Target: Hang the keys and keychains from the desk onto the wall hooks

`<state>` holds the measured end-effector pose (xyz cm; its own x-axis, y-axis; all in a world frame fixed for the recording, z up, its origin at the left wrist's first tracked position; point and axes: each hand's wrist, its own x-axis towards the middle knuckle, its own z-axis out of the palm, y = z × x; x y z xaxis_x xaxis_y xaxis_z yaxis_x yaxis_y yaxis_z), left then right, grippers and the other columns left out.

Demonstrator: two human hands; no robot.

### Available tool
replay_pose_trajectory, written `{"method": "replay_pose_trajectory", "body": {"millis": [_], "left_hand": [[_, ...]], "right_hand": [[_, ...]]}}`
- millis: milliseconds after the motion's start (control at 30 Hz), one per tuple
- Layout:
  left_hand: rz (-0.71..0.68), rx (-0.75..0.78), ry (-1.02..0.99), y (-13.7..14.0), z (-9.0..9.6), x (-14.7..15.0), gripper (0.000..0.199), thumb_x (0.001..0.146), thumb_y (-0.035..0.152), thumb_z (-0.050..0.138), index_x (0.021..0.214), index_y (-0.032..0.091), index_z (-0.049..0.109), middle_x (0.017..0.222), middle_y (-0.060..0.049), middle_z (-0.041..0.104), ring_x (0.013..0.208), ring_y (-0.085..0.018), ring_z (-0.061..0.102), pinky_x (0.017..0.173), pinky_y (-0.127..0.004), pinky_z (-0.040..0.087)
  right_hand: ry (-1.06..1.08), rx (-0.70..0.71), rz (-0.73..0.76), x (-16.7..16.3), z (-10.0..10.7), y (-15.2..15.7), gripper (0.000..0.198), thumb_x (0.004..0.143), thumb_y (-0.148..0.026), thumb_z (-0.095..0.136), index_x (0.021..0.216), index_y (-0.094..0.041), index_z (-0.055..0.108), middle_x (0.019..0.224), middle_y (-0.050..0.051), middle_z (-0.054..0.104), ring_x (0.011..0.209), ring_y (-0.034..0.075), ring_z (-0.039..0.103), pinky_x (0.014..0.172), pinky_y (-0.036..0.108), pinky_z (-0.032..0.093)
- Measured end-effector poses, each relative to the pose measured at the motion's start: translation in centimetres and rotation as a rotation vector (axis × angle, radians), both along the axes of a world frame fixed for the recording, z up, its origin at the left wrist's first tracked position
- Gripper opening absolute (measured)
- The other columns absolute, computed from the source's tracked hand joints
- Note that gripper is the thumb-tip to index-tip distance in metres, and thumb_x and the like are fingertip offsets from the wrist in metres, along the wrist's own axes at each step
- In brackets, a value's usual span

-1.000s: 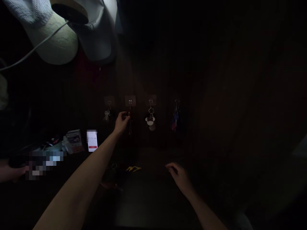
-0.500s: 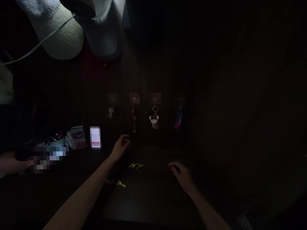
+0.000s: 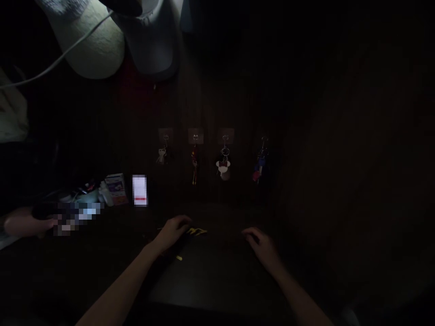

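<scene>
Yellow cord (image 3: 198, 231) vanishes into shadow by the left hand (image 3: 172, 232).

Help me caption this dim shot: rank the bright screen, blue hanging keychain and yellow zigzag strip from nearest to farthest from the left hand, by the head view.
From the left hand:
1. Yellow zigzag strip, immediately right; too dark to tell whether they touch.
2. Bright screen, above and left.
3. Blue hanging keychain, farther up and well right.

Dim home corner (keys (image 3: 162, 155) hanging on wall hooks (image 3: 195, 137), caps (image 3: 97, 52) above).
</scene>
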<state>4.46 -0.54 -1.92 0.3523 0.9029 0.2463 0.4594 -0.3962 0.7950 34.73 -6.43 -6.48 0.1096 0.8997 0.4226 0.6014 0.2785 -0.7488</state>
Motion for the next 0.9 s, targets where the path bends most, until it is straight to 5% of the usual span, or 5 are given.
{"method": "replay_pose_trajectory", "body": {"millis": [200, 467, 567, 900], "left_hand": [[-0.07, 0.19, 0.224, -0.7, -0.7, 0.6, 0.021, 0.08, 0.028, 0.05, 0.092, 0.026, 0.067, 0.099, -0.004, 0.065, 0.095, -0.021, 0.056, 0.086, -0.032, 0.04], [0.026, 0.279, 0.477, -1.4, -0.5, 2.4, 0.016, 0.08, 0.027, 0.051, 0.086, 0.021, 0.065, 0.094, -0.008, 0.063, 0.088, -0.023, 0.055, 0.077, -0.033, 0.04], [0.022, 0.251, 0.352, -2.0, -0.1, 2.7, 0.017, 0.081, 0.031, 0.051, 0.086, 0.022, 0.063, 0.092, -0.006, 0.064, 0.088, -0.022, 0.056, 0.077, -0.032, 0.04], [0.048, -0.188, -0.266, -2.2, -0.2, 4.3, 0.025, 0.077, 0.044, 0.054, 0.083, 0.019, 0.054, 0.066, 0.003, 0.057, 0.064, -0.012, 0.054, 0.061, -0.023, 0.041]], "right_hand": [[-0.026, 0.003, -0.009, 0.1, -0.4, 0.2, 0.021, 0.075, -0.032, 0.045, 0.076, -0.025, 0.064, 0.083, 0.003, 0.068, 0.084, 0.021, 0.062, 0.077, 0.033, 0.046], [-0.039, -0.001, 0.004, 0.0, 0.0, 0.0, 0.021, 0.075, -0.031, 0.044, 0.077, -0.024, 0.064, 0.084, 0.003, 0.068, 0.085, 0.021, 0.062, 0.077, 0.032, 0.046], [-0.035, -0.005, 0.004, -0.1, 0.1, -0.1, 0.021, 0.076, -0.031, 0.044, 0.077, -0.025, 0.064, 0.084, 0.003, 0.068, 0.085, 0.021, 0.062, 0.076, 0.032, 0.046], [0.039, 0.004, -0.019, -0.2, 0.2, 0.0, 0.021, 0.073, -0.034, 0.047, 0.075, -0.023, 0.065, 0.082, 0.003, 0.067, 0.083, 0.021, 0.062, 0.076, 0.032, 0.046]]}}
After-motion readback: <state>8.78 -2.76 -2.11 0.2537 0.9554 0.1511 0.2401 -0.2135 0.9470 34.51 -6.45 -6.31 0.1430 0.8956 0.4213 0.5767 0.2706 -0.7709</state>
